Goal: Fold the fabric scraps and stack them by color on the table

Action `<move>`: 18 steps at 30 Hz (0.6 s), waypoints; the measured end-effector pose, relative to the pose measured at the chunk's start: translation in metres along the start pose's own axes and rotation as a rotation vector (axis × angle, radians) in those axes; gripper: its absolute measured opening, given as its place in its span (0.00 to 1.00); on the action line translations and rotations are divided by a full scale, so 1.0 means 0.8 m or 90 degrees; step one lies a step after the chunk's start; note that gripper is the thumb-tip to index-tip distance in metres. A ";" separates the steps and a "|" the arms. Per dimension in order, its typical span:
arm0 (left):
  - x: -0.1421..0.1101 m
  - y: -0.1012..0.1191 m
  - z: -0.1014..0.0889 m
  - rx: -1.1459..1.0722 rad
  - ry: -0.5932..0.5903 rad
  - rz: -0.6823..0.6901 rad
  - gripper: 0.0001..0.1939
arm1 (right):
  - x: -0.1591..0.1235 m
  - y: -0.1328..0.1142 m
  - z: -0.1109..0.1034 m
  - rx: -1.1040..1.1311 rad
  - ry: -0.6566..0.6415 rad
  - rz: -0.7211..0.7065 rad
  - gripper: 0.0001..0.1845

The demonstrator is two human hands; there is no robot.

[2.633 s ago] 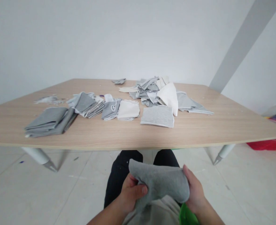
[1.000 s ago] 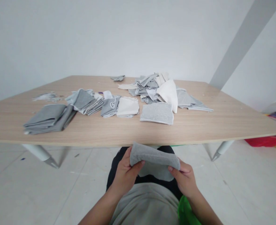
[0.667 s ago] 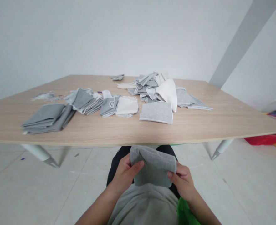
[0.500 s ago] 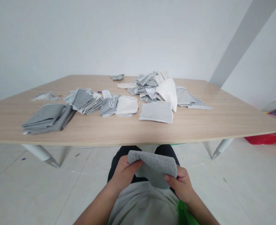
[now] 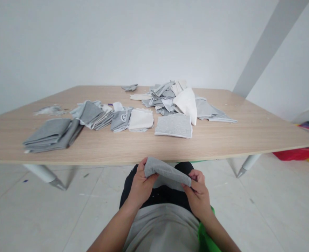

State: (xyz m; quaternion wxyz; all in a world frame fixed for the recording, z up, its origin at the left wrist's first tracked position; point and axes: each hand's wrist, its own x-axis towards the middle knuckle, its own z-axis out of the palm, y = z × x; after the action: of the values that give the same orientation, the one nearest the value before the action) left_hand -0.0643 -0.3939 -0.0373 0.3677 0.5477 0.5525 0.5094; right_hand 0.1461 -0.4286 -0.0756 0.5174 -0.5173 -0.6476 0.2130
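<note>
A grey piece of fabric (image 5: 167, 171) is stretched between my two hands, above my lap and just in front of the table edge. My left hand (image 5: 142, 183) pinches its left end, thumb on the near side. At the other end, my right hand (image 5: 198, 192) grips the right edge between thumb and fingers. The upper part of the fabric slants down to the right, and a paler part hangs below it. On the table ahead lies a flat light-grey fabric rectangle (image 5: 173, 126).
The wooden table (image 5: 112, 148) holds a folded grey fabric stack (image 5: 50, 133), striped and grey folded pieces (image 5: 94, 113), a cream stack (image 5: 141, 119) and a mixed fabric heap (image 5: 167, 96). White scraps (image 5: 50, 110) lie at left. A red item (image 5: 299, 153) is beyond the table's right side.
Both hands have kept hold of the grey fabric. It has been lifted and tilted towards the table edge, and my right hand has shifted slightly left and up.
</note>
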 end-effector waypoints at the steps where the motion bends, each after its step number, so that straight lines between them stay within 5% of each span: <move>1: 0.000 -0.003 0.001 0.016 0.009 -0.004 0.27 | 0.000 0.001 0.000 -0.014 0.013 0.004 0.09; 7: -0.003 -0.005 0.001 0.033 0.053 0.005 0.37 | 0.001 -0.004 -0.002 0.023 -0.010 -0.031 0.10; 9: -0.003 -0.001 0.001 -0.016 0.014 0.005 0.36 | 0.000 -0.006 -0.003 0.073 -0.033 -0.046 0.11; 14: -0.004 0.009 0.002 -0.184 -0.176 -0.044 0.15 | 0.001 -0.016 -0.012 0.162 -0.130 -0.062 0.11; 18: -0.005 0.012 0.000 -0.280 -0.231 -0.070 0.07 | 0.005 -0.022 -0.021 0.167 -0.187 -0.073 0.20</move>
State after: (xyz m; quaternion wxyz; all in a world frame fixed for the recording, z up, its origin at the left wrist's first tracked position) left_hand -0.0616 -0.3992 -0.0289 0.5975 0.5059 0.3830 0.4902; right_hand 0.1537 -0.4361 -0.0534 0.4917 -0.3708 -0.7113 0.3389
